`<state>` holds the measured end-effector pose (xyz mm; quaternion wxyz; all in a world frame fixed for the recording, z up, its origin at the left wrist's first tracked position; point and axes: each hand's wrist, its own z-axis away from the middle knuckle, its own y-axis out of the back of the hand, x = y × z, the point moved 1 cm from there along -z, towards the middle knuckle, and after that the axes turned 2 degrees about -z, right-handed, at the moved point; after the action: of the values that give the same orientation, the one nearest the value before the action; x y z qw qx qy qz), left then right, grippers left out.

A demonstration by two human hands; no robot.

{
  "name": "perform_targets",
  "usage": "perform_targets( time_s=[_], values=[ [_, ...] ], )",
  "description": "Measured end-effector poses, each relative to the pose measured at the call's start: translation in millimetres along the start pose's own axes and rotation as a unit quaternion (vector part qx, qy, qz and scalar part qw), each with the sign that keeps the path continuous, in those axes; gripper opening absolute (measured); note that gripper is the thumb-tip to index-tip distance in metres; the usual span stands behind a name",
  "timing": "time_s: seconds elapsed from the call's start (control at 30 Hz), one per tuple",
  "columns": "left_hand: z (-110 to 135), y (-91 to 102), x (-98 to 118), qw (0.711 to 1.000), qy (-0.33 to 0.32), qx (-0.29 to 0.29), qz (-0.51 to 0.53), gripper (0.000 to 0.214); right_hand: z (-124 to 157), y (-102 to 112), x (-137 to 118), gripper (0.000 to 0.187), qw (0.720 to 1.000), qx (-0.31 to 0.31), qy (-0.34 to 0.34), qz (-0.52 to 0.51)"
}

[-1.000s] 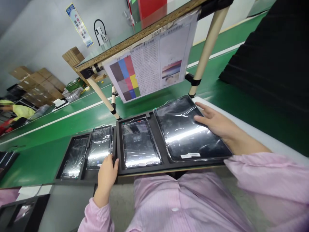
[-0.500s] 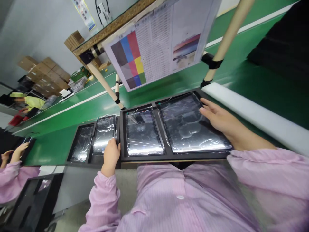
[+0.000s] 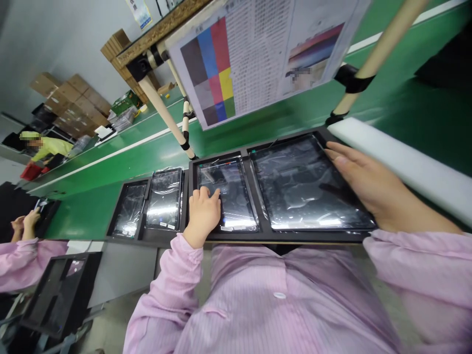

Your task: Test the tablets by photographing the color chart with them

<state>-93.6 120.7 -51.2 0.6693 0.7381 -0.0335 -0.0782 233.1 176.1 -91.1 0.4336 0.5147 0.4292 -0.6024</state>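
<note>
My left hand [image 3: 205, 211] is over the left part of the smaller tablet [image 3: 236, 201], which lies face up under clear film in a black tray [image 3: 262, 227]. Its fingers are partly bent and apart, with nothing held; whether a fingertip presses the glass I cannot tell. A larger film-covered tablet [image 3: 302, 187] fills the tray's right compartment. Along that tablet's right edge lies my right hand [image 3: 365, 179], fingers stretched out, its underside hidden. Left of this tray, a second black tray [image 3: 140, 235] bears a film-wrapped tablet [image 3: 164, 196] and a narrower wrapped device [image 3: 129, 209].
A white foam strip [image 3: 409, 167] lies beyond my right hand. Behind the trays, cream posts [image 3: 165, 110] carry a printed colour sheet [image 3: 258, 64] over the green bench [image 3: 88, 206]. Another person's hands [image 3: 27, 223] work at far left, above a black tray [image 3: 61, 295].
My left hand has left the right edge of the tablet in the left tray and moved right, over the smaller tablet. My right hand stays by the large tablet's edge.
</note>
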Motion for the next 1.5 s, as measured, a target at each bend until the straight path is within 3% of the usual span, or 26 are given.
perform_targets(
  time_s=[0.2,0.37,0.57,0.77,0.87,0.97,1.13,1.3,1.5],
  values=[
    [-4.6,6.6,4.8,0.999,-0.026,0.023,0.040,0.045,4.7,0.8,-16.3,0.050,0.992,-0.037,-0.040,-0.117],
    [-8.2,4.9,11.8,0.998,-0.031,0.004,0.049,0.046,3.8,6.6,-15.4,0.052,0.982,-0.071,-0.044,-0.172],
    [-11.1,-1.5,18.8,0.999,-0.023,0.004,0.035,0.047,-0.1,12.4,-3.2,0.091,0.972,-0.093,-0.029,-0.214],
    [-9.6,-2.7,28.3,0.998,-0.054,-0.004,0.015,0.047,0.3,11.6,-6.0,0.096,0.971,-0.083,-0.031,-0.220],
    [-3.8,5.1,15.1,0.999,-0.037,0.033,0.020,0.046,-0.4,12.6,-3.1,0.097,0.971,-0.091,-0.028,-0.221],
    [7.4,11.2,-17.5,0.998,0.015,0.069,0.003,0.040,-0.9,13.9,0.5,0.097,0.969,-0.103,-0.019,-0.223],
    [32.8,-1.4,-71.5,0.990,0.133,-0.023,-0.049,0.031,0.0,14.4,1.9,0.091,0.968,-0.122,-0.010,-0.221],
    [43.0,-12.0,-84.7,0.987,0.141,-0.057,-0.042,0.019,1.4,14.5,1.8,0.090,0.968,-0.108,-0.007,-0.225],
    [25.8,-13.7,-91.0,0.981,0.161,-0.092,-0.059,0.018,1.7,15.1,0.0,0.081,0.967,-0.079,0.029,-0.238]
  ],
)
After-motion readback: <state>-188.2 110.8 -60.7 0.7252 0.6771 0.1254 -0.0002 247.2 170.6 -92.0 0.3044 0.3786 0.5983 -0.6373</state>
